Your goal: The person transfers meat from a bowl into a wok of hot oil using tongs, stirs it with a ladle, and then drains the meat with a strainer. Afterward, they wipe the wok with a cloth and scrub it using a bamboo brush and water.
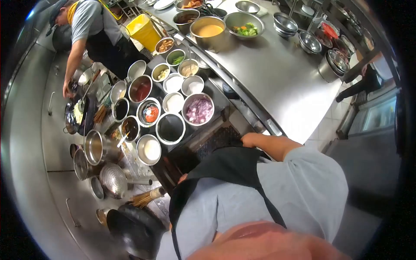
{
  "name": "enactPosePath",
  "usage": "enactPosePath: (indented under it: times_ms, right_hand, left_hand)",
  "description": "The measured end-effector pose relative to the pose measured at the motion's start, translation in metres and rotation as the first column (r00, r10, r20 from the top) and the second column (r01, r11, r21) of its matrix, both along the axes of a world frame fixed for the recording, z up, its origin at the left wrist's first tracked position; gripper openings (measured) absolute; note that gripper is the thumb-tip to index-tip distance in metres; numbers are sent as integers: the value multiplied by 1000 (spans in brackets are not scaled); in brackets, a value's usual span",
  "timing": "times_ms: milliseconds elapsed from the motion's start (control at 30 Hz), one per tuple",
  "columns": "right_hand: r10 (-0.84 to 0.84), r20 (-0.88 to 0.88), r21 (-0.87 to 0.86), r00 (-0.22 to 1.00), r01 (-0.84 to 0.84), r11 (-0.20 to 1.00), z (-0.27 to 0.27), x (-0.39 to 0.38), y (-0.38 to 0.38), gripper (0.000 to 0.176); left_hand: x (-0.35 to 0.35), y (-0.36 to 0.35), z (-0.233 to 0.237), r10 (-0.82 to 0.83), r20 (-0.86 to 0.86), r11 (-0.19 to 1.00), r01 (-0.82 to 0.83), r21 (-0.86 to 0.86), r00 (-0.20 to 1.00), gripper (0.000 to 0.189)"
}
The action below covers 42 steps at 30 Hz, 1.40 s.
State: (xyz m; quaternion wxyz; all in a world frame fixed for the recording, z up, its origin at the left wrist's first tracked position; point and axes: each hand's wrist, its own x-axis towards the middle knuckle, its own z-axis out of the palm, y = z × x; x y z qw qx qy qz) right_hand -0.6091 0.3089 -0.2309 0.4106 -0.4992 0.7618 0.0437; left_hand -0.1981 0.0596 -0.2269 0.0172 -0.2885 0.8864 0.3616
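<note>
Head view, looking steeply down the wearer's own front.

Left hand [182, 177]: only a sliver of skin shows at the edge of the black apron [225, 169]. Spread or closed cannot be told, and nothing is seen in it.

Right forearm [271, 146]: bare, lying along the top edge of the apron. The right hand is hidden behind the apron, so its state is unreadable.

Nearest the left hand:
- bamboo brush [145, 198], just beside it
- dark wok [130, 227], below the brush
- perforated skimmer [113, 180], to the brush's left

Further out, steel bowls stand packed rim to rim:
- bowl of white contents [149, 149]
- bowl of dark liquid [170, 128]
- bowl of chopped red onion [198, 109]
- bowl of red sauce [140, 90]

Beyond them, the steel bench [281, 82] carries a pot of orange sauce [209, 30] and a bowl of greens [245, 29].

Far left, a co-worker [93, 26] in a grey shirt leans over a second wok [79, 113], one hand low beside it.

Risks (judgement only):
- The bowls are uncovered and touching. A reach over the near row to a far bowl could clip a rim and slop liquid into its neighbour.
- Both hands sit close to the body and mostly out of sight, so a grip could not be checked from this view.
- The apron hangs near the dark wok and the brush, and a turn of the body could drag the brush off its place.
</note>
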Motion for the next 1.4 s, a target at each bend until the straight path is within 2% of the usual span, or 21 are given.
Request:
enactPosePath:
  times_ms: [133,300,333,400,467,500,567,600,667,700,767,800,900,1000,1067,1100,1233,1300,1333,1367,1400]
  right_hand:
    - [144,83,131,986,-154,979,-7,-35,21,46]
    - [-86,93,173,992,69,983,14,-56,30,41]
    - [-148,114,165,982,128,978,21,-55,30,41]
    - [-156,110,40,981,153,987,-30,-52,49,42]
    - [-85,265,-173,961,134,976,-86,-51,62,44]
    - [-121,301,-134,946,167,977,-54,-45,60,36]
    - [-180,287,-112,941,220,969,-40,-40,59,35]
    - [-207,265,-103,942,241,965,-41,-38,61,35]
    - [-285,230,-84,930,311,947,-47,-32,75,35]
    - [-332,219,-76,917,355,932,-50,-24,86,34]
    - [-433,173,-54,885,447,893,-57,-8,115,34]
    - [-480,150,-43,865,490,870,-54,5,128,34]
    - [-607,67,-1,792,609,794,-48,47,176,33]
    - [-755,52,59,654,752,656,-39,118,212,33]
    - [-814,-58,183,578,807,561,-24,146,237,34]
    - [-761,-74,272,645,747,607,-37,164,254,37]
    - [-820,-87,192,565,817,543,-9,217,274,35]
    - [-875,-132,250,466,870,425,-23,231,283,34]
    - [-843,-121,188,524,846,498,-32,234,285,34]
    - [-893,-129,174,432,896,408,-42,236,286,31]
    - [-857,-36,136,513,852,505,-80,238,302,30]
  left_hand:
    - [-50,31,-17,91,221,961,-145,238,971,44]
    - [-137,36,-5,134,212,884,-214,415,968,42]
    - [-158,33,9,151,201,855,-230,465,968,42]
    - [-197,33,46,159,182,821,-232,522,970,41]
    - [-243,40,129,68,86,592,-110,799,994,41]
    - [-258,42,167,62,83,596,-103,796,995,41]
    - [-281,45,220,-219,-93,533,199,822,971,42]
    - [-287,43,222,-233,-95,532,209,821,968,42]
    - [-297,43,224,-492,-295,576,560,595,819,44]
    - [-301,47,236,-504,-295,563,568,600,812,44]
    - [-313,59,280,-639,-384,303,677,671,666,46]
    - [-316,63,291,-653,-387,284,684,671,651,46]
    - [-325,82,309,-758,-625,-47,941,335,185,50]
    - [-319,103,307,-789,-614,-198,949,244,-7,58]
    - [-315,113,308,-780,-626,-277,902,330,-10,62]
    - [-312,118,310,-784,-620,-296,894,337,-26,60]
    - [-302,138,314,-818,-574,-299,878,375,-33,58]
    - [-305,149,313,-800,-592,-359,867,345,-96,59]
    - [-307,152,311,-780,-611,-399,860,320,-134,59]
    - [-308,156,307,-790,-601,-362,883,298,-121,59]
    - [-310,162,301,-789,-591,-389,882,267,-169,58]
